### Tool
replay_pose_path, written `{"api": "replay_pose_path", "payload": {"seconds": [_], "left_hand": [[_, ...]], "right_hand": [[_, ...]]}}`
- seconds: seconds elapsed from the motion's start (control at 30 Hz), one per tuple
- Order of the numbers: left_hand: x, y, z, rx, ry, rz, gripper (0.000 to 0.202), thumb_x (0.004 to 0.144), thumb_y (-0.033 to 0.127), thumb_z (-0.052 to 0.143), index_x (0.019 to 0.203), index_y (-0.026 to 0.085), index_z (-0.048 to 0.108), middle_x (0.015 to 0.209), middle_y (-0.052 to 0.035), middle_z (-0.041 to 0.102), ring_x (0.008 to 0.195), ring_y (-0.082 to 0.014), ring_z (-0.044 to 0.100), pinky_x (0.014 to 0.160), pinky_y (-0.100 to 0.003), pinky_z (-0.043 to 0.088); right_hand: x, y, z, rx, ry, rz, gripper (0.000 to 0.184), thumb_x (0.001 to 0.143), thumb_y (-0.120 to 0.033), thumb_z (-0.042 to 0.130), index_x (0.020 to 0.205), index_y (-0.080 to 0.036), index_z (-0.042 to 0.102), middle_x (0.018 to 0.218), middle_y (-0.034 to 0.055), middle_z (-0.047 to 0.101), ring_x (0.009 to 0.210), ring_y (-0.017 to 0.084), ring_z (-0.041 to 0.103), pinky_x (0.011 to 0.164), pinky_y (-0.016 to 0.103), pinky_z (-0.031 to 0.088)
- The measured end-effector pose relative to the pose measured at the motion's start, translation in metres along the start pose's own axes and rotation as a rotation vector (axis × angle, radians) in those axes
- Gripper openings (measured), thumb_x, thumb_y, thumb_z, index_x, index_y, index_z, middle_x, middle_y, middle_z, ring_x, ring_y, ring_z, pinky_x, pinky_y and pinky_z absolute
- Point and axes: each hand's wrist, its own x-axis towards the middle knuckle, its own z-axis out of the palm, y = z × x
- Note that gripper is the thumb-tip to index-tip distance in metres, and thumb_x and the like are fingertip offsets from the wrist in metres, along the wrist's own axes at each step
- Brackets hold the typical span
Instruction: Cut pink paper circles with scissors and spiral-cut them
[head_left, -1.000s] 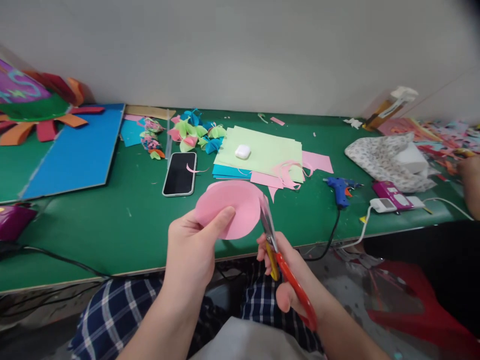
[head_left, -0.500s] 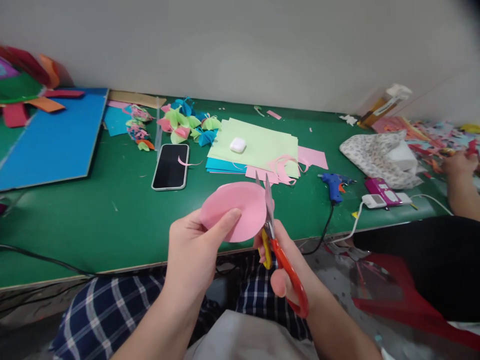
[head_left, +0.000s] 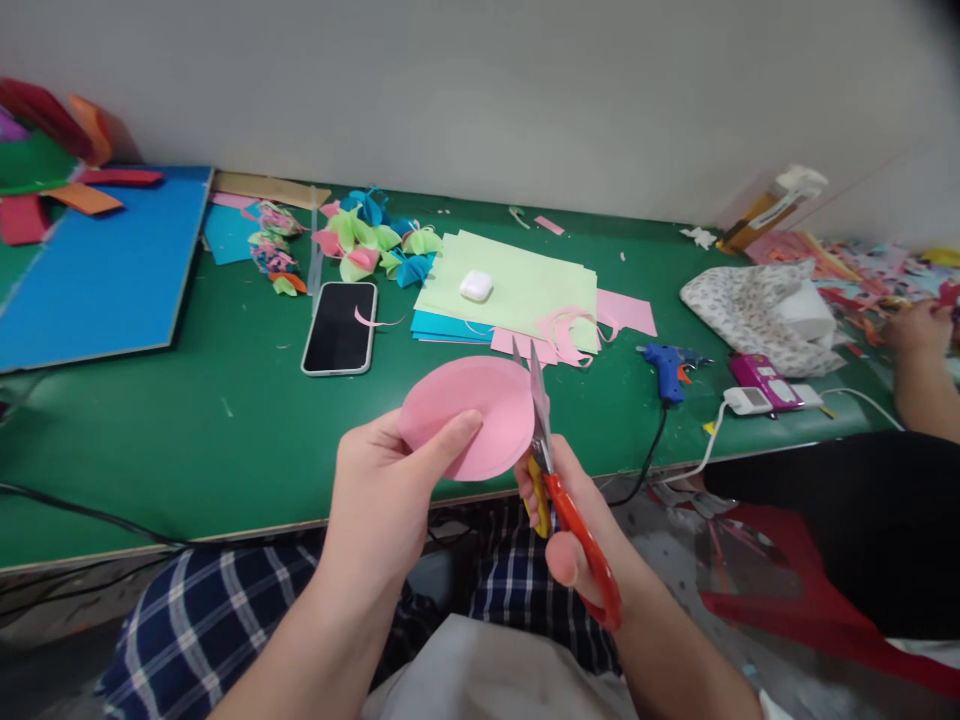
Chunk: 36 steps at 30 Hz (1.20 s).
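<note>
My left hand (head_left: 397, 480) pinches a pink paper circle (head_left: 480, 420) between thumb and fingers, thumb on top. The circle is held up just over the table's front edge. In my right hand (head_left: 570, 520) are scissors (head_left: 574, 515) with one red and one yellow handle loop. Their blades point away from me, slightly parted, at the circle's right edge. Behind the blades, pink paper offcuts (head_left: 574, 330) curl over a stack of light green paper (head_left: 517, 270), with blue and pink sheets showing beneath.
A phone (head_left: 341, 330) and folded paper flowers (head_left: 356, 240) lie left of the stack, on which a white case (head_left: 476, 286) sits. A blue glue gun (head_left: 667, 372) with its cord lies to the right. Far right, another person's hand (head_left: 915, 330) is among paper scraps.
The circle has turned or tilted very slightly in my left hand, and the scissors have shifted a little along its right edge. Both hands keep their hold.
</note>
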Motion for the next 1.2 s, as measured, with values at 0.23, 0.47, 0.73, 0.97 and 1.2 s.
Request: {"api": "replay_pose_path", "payload": {"seconds": [0.23,0.47,0.73,0.97,1.2], "left_hand": [[0.001,0.000,-0.002,0.004,-0.038,-0.022,0.025,0.062,0.035,0.091,0.074,0.017,0.079,0.079,-0.0061,0.078,0.073,-0.0212,0.071,0.065,-0.029,0.058],[0.002,0.004,-0.003,0.016,-0.043,-0.033,0.025,0.061,0.036,0.092,0.072,0.017,0.080,0.076,-0.0057,0.078,0.070,-0.0191,0.069,0.061,-0.026,0.057],[0.004,0.008,-0.003,0.033,-0.048,-0.046,0.025,0.059,0.036,0.093,0.069,0.017,0.079,0.072,-0.0055,0.076,0.065,-0.0177,0.068,0.058,-0.025,0.055],[0.006,0.010,-0.003,0.037,-0.031,-0.051,0.025,0.055,0.034,0.093,0.066,0.017,0.078,0.068,-0.0056,0.075,0.063,-0.0195,0.067,0.055,-0.027,0.055],[0.007,0.011,-0.003,0.036,-0.051,-0.052,0.026,0.055,0.034,0.093,0.066,0.017,0.078,0.066,-0.0043,0.073,0.060,-0.0172,0.065,0.053,-0.025,0.054]], "right_hand": [[0.000,-0.003,0.002,-0.005,0.043,0.003,0.096,0.040,-0.097,0.063,0.103,-0.026,0.052,0.083,-0.0015,0.047,0.063,0.013,0.031,0.054,0.028,0.029],[0.000,-0.003,-0.001,-0.006,0.016,0.000,0.095,0.040,-0.095,0.065,0.103,-0.026,0.051,0.082,-0.0037,0.046,0.061,0.011,0.029,0.053,0.026,0.027],[0.001,0.001,-0.007,-0.043,-0.015,0.015,0.097,0.039,-0.096,0.063,0.105,-0.026,0.051,0.082,-0.0027,0.045,0.062,0.012,0.029,0.053,0.026,0.029],[0.000,-0.004,-0.005,-0.075,0.018,0.014,0.096,0.037,-0.099,0.059,0.099,-0.026,0.048,0.076,-0.0045,0.042,0.058,0.011,0.025,0.050,0.026,0.024],[0.000,-0.004,-0.006,-0.034,0.021,0.027,0.094,0.036,-0.096,0.066,0.098,-0.026,0.050,0.075,-0.0048,0.042,0.058,0.011,0.025,0.049,0.026,0.023]]}}
